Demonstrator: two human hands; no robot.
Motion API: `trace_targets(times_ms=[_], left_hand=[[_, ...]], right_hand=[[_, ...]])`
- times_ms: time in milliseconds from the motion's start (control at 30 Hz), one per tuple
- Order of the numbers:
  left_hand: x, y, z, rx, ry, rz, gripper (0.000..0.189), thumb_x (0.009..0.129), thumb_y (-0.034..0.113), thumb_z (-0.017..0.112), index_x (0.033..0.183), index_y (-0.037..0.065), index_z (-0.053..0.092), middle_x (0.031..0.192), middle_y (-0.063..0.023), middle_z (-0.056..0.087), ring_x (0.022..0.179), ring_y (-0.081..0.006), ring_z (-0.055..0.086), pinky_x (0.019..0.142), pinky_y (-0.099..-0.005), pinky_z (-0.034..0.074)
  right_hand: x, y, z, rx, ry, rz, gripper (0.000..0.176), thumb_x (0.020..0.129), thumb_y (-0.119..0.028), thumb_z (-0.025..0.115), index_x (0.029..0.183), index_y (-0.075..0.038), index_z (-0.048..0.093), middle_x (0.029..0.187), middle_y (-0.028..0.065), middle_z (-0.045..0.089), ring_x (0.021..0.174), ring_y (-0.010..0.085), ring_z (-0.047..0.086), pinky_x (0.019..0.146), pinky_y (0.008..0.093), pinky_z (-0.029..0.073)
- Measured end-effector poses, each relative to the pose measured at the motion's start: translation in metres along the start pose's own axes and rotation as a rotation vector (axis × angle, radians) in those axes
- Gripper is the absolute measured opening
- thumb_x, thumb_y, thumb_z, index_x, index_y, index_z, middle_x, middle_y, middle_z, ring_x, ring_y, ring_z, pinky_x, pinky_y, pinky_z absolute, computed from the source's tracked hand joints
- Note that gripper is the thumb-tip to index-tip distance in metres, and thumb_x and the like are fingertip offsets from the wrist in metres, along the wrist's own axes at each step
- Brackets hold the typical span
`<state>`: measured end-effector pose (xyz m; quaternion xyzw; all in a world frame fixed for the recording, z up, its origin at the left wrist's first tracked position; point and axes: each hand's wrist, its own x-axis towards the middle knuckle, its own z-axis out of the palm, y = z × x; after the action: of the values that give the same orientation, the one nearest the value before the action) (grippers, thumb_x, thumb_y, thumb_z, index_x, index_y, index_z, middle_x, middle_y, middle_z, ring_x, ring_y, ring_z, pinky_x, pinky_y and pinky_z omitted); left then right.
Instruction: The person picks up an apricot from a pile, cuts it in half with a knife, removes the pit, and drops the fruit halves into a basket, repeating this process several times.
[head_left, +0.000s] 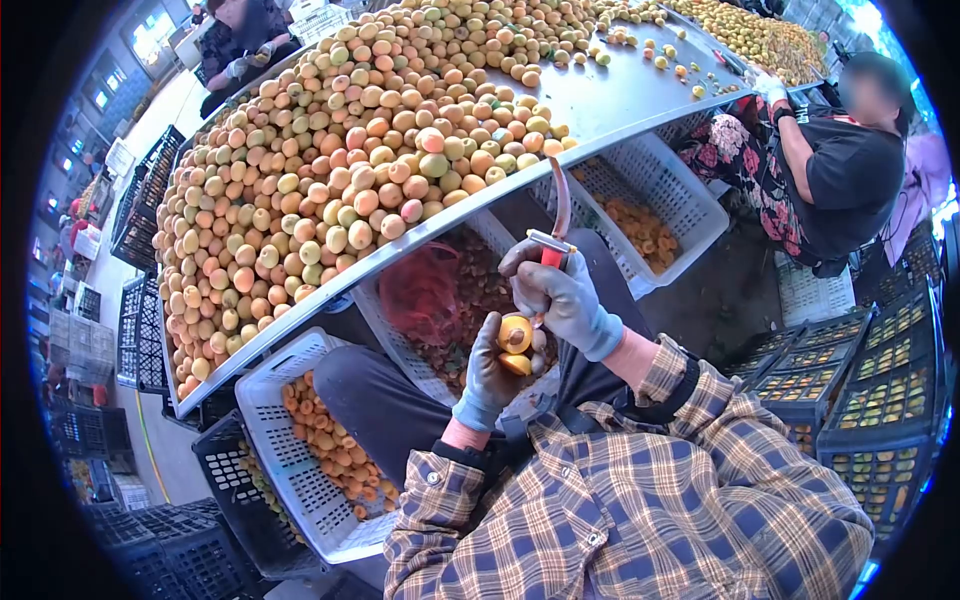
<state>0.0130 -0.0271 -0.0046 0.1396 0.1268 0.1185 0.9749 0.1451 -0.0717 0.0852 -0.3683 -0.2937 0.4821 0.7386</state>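
My left hand (484, 372), in a grey-blue glove, is closed around an apricot (515, 336) cut open into two halves, the yellow flesh facing up and a brown pit showing in the upper half. Just above it, my right hand (572, 308) grips a small hand tool (551, 242) with a red part and a metal crosspiece. A thin curved brownish strip (561, 195) rises beyond the tool. The right fingertips are right by the cut fruit. Below both hands is a white crate (410, 352) with pits and a red plastic bag (420, 292).
Whole apricots (330, 150) are heaped on a metal table (600, 105) ahead. White crates of apricot halves (335, 455) stand at my left and under the table (640, 235). Stacked black crates (880, 380) flank my right. Co-workers sit at the right (840, 160) and far left (240, 40).
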Motion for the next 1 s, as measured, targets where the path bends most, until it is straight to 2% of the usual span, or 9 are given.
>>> trace_targets(times_ms=[333, 467, 533, 733, 800, 867, 900, 933, 1000], left_hand=[[0.0, -0.013, -0.003, -0.003, 0.17, -0.075, 0.053, 0.094, 0.057, 0.036, 0.102, 0.008, 0.054, 0.078, -0.0063, 0.058, 0.063, -0.0174, 0.055, 0.059, -0.0293, 0.045], [0.001, -0.014, -0.011, 0.07, 0.099, -0.074, 0.055, 0.093, 0.06, 0.033, 0.098, 0.01, 0.054, 0.067, -0.0066, 0.053, 0.051, -0.0166, 0.05, 0.046, -0.0257, 0.042], [-0.002, -0.012, -0.004, 0.049, 0.169, -0.092, 0.054, 0.093, 0.06, 0.033, 0.098, 0.01, 0.054, 0.062, -0.0061, 0.051, 0.045, -0.0162, 0.046, 0.04, -0.0248, 0.038], [0.005, -0.015, -0.021, -0.093, -0.026, -0.204, 0.049, 0.093, 0.056, 0.036, 0.09, 0.012, 0.058, 0.055, -0.0049, 0.049, 0.042, -0.0165, 0.045, 0.038, -0.0273, 0.036], [0.004, -0.017, -0.014, -0.089, 0.059, -0.163, 0.047, 0.093, 0.054, 0.038, 0.087, 0.012, 0.059, 0.057, -0.0039, 0.05, 0.045, -0.0148, 0.047, 0.039, -0.0263, 0.038], [0.005, -0.01, 0.016, -0.075, 0.378, -0.123, 0.049, 0.092, 0.056, 0.039, 0.087, 0.012, 0.06, 0.059, -0.0032, 0.052, 0.049, -0.0133, 0.049, 0.043, -0.0259, 0.04], [0.001, -0.008, -0.003, -0.013, 0.048, -0.115, 0.052, 0.091, 0.058, 0.041, 0.089, 0.01, 0.06, 0.066, -0.0039, 0.056, 0.052, -0.0136, 0.051, 0.046, -0.0262, 0.043], [0.0, -0.008, -0.004, 0.003, 0.043, -0.111, 0.052, 0.091, 0.058, 0.041, 0.089, 0.01, 0.06, 0.066, -0.0039, 0.056, 0.052, -0.0136, 0.051, 0.046, -0.0262, 0.043], [0.0, 0.0, -0.005, 0.165, 0.189, -0.028, 0.058, 0.092, 0.062, 0.036, 0.094, 0.009, 0.058, 0.059, -0.0009, 0.05, 0.049, -0.0144, 0.049, 0.045, -0.0288, 0.043]], right_hand=[[-0.013, 0.026, 0.0, -0.14, 0.055, -0.042, 0.023, 0.094, -0.022, 0.053, 0.084, -0.001, 0.057, 0.057, -0.004, 0.04, 0.047, 0.0027, 0.033, 0.045, 0.0199, 0.028], [-0.011, 0.033, -0.002, -0.196, 0.079, -0.06, 0.025, 0.094, -0.026, 0.053, 0.081, -0.005, 0.056, 0.056, -0.0053, 0.037, 0.046, 0.003, 0.031, 0.045, 0.0205, 0.028], [-0.005, 0.034, -0.008, 0.255, 0.18, 0.079, 0.029, 0.094, -0.032, 0.052, 0.077, -0.009, 0.053, 0.053, -0.0076, 0.029, 0.044, 0.0037, 0.027, 0.043, 0.0217, 0.026], [-0.002, 0.044, -0.016, 0.523, 0.244, 0.27, 0.028, 0.095, -0.034, 0.05, 0.077, -0.013, 0.053, 0.051, -0.0096, 0.023, 0.041, 0.0039, 0.021, 0.04, 0.0219, 0.021], [-0.002, 0.046, -0.015, 0.44, 0.183, 0.255, 0.028, 0.095, -0.035, 0.05, 0.078, -0.013, 0.053, 0.051, -0.0096, 0.023, 0.041, 0.0039, 0.021, 0.04, 0.0217, 0.021], [-0.002, 0.041, -0.015, 0.461, 0.178, 0.22, 0.029, 0.095, -0.035, 0.05, 0.078, -0.012, 0.053, 0.051, -0.0095, 0.023, 0.041, 0.0036, 0.021, 0.04, 0.0217, 0.021], [-0.003, 0.036, -0.016, 0.375, 0.163, 0.153, 0.029, 0.095, -0.035, 0.051, 0.08, -0.011, 0.053, 0.052, -0.009, 0.024, 0.041, 0.0039, 0.023, 0.04, 0.0218, 0.023], [-0.005, 0.032, -0.018, 0.288, 0.147, 0.086, 0.029, 0.095, -0.035, 0.051, 0.081, -0.01, 0.053, 0.052, -0.0085, 0.024, 0.041, 0.0043, 0.024, 0.04, 0.022, 0.024], [-0.013, 0.025, -0.033, -0.117, 0.056, 0.046, 0.021, 0.093, -0.025, 0.056, 0.087, -0.005, 0.059, 0.062, -0.0024, 0.048, 0.048, 0.0071, 0.044, 0.046, 0.0228, 0.036]])
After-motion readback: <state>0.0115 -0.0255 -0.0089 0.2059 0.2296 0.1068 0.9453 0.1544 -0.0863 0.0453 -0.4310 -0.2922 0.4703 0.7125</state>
